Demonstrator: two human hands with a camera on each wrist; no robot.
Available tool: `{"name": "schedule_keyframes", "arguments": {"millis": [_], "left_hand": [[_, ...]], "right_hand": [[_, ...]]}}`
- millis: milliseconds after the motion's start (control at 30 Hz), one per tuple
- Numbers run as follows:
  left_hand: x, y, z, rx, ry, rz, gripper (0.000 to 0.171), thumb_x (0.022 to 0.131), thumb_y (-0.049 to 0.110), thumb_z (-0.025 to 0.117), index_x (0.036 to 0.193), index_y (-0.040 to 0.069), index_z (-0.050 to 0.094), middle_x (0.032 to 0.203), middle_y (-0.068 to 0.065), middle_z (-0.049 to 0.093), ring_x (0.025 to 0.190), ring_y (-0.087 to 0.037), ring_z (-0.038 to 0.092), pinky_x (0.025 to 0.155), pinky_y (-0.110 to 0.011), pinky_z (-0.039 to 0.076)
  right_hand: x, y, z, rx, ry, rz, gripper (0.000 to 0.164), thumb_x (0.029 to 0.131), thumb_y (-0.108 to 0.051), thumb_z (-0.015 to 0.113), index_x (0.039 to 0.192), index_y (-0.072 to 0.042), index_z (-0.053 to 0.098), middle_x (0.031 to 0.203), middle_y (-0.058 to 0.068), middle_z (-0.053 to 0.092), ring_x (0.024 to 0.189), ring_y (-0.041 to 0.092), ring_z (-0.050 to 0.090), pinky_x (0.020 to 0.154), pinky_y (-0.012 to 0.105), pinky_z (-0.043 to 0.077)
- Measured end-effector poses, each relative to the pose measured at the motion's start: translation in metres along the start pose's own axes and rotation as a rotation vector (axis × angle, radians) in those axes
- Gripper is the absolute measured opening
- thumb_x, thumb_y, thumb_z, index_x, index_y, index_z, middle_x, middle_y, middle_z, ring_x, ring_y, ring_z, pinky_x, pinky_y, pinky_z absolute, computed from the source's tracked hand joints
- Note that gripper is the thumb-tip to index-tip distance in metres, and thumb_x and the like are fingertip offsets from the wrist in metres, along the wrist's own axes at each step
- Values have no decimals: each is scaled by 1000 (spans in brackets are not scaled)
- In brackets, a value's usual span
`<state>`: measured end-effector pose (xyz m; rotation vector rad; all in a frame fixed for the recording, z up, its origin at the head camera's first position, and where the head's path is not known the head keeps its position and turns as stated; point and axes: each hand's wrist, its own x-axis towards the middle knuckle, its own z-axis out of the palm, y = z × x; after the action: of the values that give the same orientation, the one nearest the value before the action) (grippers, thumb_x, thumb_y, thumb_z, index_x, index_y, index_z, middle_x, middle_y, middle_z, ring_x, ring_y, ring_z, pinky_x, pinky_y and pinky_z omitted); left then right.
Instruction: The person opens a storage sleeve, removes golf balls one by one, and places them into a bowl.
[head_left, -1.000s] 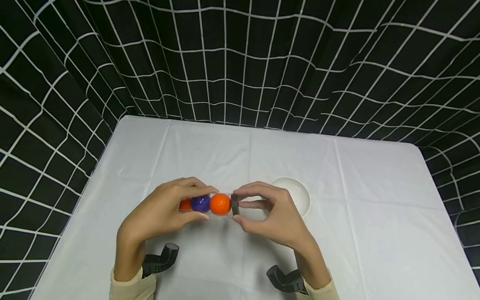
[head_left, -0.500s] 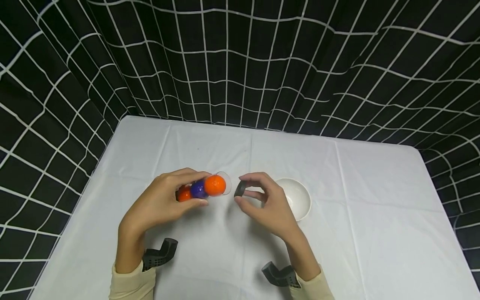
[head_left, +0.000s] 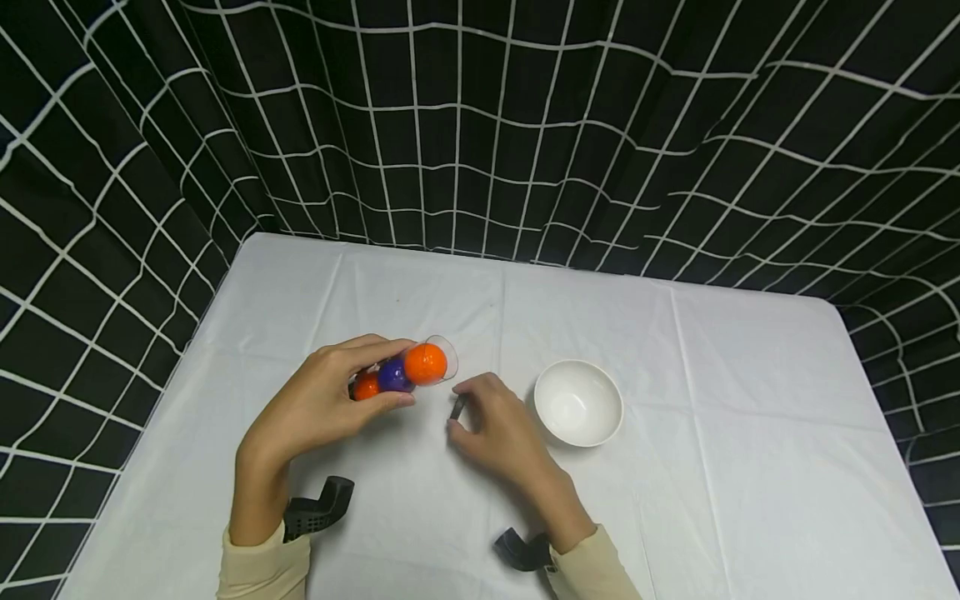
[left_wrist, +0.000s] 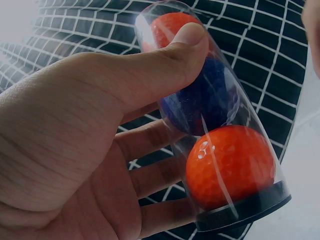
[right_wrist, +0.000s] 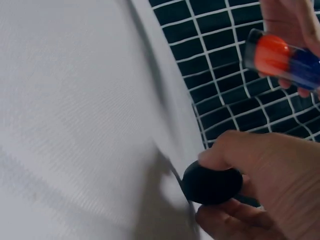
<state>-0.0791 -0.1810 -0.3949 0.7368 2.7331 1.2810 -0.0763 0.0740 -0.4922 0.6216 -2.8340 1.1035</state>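
Note:
My left hand grips a clear plastic tube tilted above the table, its uncapped mouth pointing right. Inside sit three dimpled golf balls in a row: an orange ball at the mouth, a purple-blue ball in the middle, and another orange ball against the black end cap, as the left wrist view shows. To the right of the tube, low over the cloth, my right hand pinches a loose round black cap between thumb and fingers.
A white bowl stands on the white-clothed table, just right of my right hand. Black curtain with a white grid rises behind the table and along its sides. Dark wrist mounts are strapped to both forearms.
My right hand has pulled the black cap away from the tube's mouth and lowered it toward the table, uncovering the bowl. The tube has shifted slightly up and left, its mouth tilting upward.

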Motion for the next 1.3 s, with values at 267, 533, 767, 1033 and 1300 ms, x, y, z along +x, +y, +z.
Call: {"name": "schedule_keyframes", "arguments": {"millis": [267,533,767,1033,1300], "left_hand": [[1,-1,2,24,-2,-18,49,91,30,86,137,24,71,123,12,72,101,-7,66,92,-29,57],[1,-1,4,40,-4,-25,52,90,31,87,139,24,70,123,10,72,101,-8,66,93,-33,57],[2,-2,3,75,37,-63,59,86,33,90,140,25,70,127,9,73,102,-10,67,92,-35,56],[5,-1,4,88,77,-58,53,83,31,92,131,22,74,124,6,74,108,-13,67,95,-40,56],[5,2,9,123,91,-64,53,86,32,89,137,25,73,127,4,71,117,-18,65,100,-43,57]], "right_hand": [[-2,1,-1,-122,-28,45,36,76,-11,83,111,-5,75,105,8,73,96,25,69,88,40,61],[-4,4,3,-151,-24,3,36,82,-9,81,117,-1,76,112,15,70,103,34,66,92,46,58],[-3,5,1,-102,-48,9,41,85,-10,81,125,-3,74,120,14,69,110,33,65,100,46,57],[1,-12,-28,200,101,-33,30,95,-9,76,124,-8,73,119,7,73,107,24,74,101,40,60],[-3,-19,-54,477,173,-77,28,96,-1,73,124,-5,73,119,10,74,102,18,74,96,29,62]]}}
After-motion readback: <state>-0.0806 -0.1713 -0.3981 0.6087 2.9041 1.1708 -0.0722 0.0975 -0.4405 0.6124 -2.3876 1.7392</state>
